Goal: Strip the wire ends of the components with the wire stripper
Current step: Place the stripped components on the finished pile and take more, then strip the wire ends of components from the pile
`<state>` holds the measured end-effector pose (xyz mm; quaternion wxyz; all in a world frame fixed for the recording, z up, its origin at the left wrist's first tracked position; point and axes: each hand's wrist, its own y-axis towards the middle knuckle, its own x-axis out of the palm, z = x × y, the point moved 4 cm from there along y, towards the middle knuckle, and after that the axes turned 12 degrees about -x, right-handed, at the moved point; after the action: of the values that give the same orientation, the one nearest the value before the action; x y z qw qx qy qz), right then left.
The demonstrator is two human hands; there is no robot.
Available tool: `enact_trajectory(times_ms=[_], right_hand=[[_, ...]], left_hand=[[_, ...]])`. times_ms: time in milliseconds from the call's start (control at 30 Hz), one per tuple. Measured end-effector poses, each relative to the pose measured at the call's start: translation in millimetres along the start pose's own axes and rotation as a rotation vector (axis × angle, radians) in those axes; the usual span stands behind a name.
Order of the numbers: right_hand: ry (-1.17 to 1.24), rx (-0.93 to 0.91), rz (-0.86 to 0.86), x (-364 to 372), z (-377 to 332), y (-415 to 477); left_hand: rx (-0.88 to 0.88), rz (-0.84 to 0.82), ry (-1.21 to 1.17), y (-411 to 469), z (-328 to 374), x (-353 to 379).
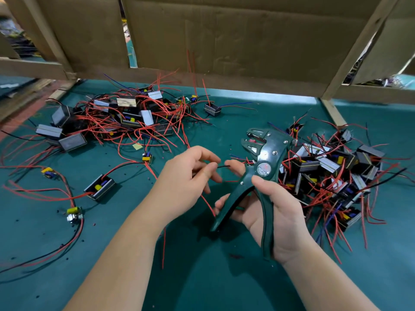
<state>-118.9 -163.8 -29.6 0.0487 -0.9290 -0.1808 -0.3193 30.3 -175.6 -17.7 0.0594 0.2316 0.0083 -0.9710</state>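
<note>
Head view shows the left hand (pixel 190 176) just left of the wire stripper (pixel 265 158), thumb and forefinger pinching a black wire (pixel 223 166). The wire's long axis runs level toward the tool, and its free tip sits below the toothed head (pixel 253 140), not yet in it. The right hand (pixel 278 212) curls its fingers round the tool's handles, which stand spread, so the head is probably ready to take the wire.
</note>
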Motion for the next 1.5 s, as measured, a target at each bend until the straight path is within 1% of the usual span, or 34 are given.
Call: enact_trajectory(times_ms=[67, 100, 167, 233, 267, 333, 367, 433, 500, 533, 567, 633, 700, 767, 800, 833, 900, 967, 1067, 1133, 1200, 1367, 1433, 1500], right_hand=[[-0.009, -0.016, 0.042, -4.4, -1.6, 0.9], [-0.016, -0.011, 0.052, -6.1, -2.2, 0.9], [-0.023, 0.014, 0.033, -6.4, -2.0, -0.6], [-0.011, 0.028, -0.030, -3.5, -0.6, -2.3], [-0.004, 0.038, -0.078, -1.0, 0.4, -3.1], [-0.013, 0.097, -0.199, 5.8, 3.7, -5.5], [-0.039, 0.141, -0.259, 9.3, 5.9, -7.3], [-0.101, 0.208, -0.332, 14.0, 11.4, -11.4], [-0.135, 0.210, -0.328, 16.2, 15.4, -13.0], [-0.147, 0.185, -0.301, 15.9, 16.0, -12.3], [-0.153, 0.143, -0.258, 14.4, 15.2, -10.7], [-0.165, 0.024, -0.133, 7.3, 9.6, -6.8], [-0.248, -0.141, -0.006, -3.1, -1.0, -3.5], [-0.356, -0.266, 0.098, -12.5, -14.0, -0.7], [-0.387, -0.294, 0.145, -17.0, -19.5, 1.0], [-0.398, -0.307, 0.188, -21.8, -24.3, 2.8], [-0.371, -0.302, 0.265, -30.0, -29.7, 5.7], [-0.343, -0.294, 0.304, -35.3, -30.8, 5.7], [-0.393, -0.321, 0.310, -35.9, -30.1, 2.3], [-0.399, -0.330, 0.300, -35.0, -28.5, 0.9], [-0.363, -0.309, 0.286, -34.2, -26.9, 0.9], [-0.235, -0.251, 0.210, -32.6, -25.8, 1.6], [-0.209, -0.248, 0.181, -30.5, -25.1, 1.9], [-0.195, -0.236, 0.151, -27.0, -22.8, 1.7]], left_hand=[[-0.032, 0.074, -0.089, 0.8, 1.3, -2.7], [-0.071, 0.129, -0.186, 1.7, 1.2, -6.2], [-0.198, 0.227, -0.499, 4.8, -1.2, -16.0], [-0.322, 0.258, -0.871, 8.4, -4.6, -24.3], [-0.359, 0.261, -1.015, 10.1, -5.7, -27.3], [-0.385, 0.252, -1.193, 10.1, -3.7, -30.0], [-0.385, 0.222, -1.244, 8.5, -1.1, -27.5], [-0.390, 0.083, -1.270, 4.5, 3.8, -15.3], [-0.386, -0.063, -1.200, 1.9, 9.0, -3.7], [-0.359, -0.075, -1.144, 1.9, 9.5, -2.0], [-0.309, -0.039, -1.080, 3.1, 9.0, -3.7], [-0.185, 0.104, -0.866, 4.6, 6.2, -13.2], [-0.087, 0.300, -0.512, 4.9, 0.9, -26.2], [-0.061, 0.504, -0.197, 4.7, -8.6, -39.4], [-0.094, 0.568, -0.064, 6.1, -15.0, -43.9], [-0.165, 0.591, 0.062, 7.7, -21.7, -46.4], [-0.358, 0.550, 0.270, 10.8, -34.2, -46.3], [-0.493, 0.483, 0.422, 10.8, -41.1, -43.2], [-0.534, 0.440, 0.599, 10.4, -44.6, -41.9], [-0.512, 0.437, 0.667, 10.7, -44.4, -44.4], [-0.481, 0.436, 0.654, 11.5, -45.5, -47.6], [-0.379, 0.441, 0.438, 14.8, -43.7, -50.5], [-0.374, 0.464, 0.337, 13.9, -44.1, -51.3], [-0.378, 0.480, 0.179, 14.2, -44.0, -52.7]])
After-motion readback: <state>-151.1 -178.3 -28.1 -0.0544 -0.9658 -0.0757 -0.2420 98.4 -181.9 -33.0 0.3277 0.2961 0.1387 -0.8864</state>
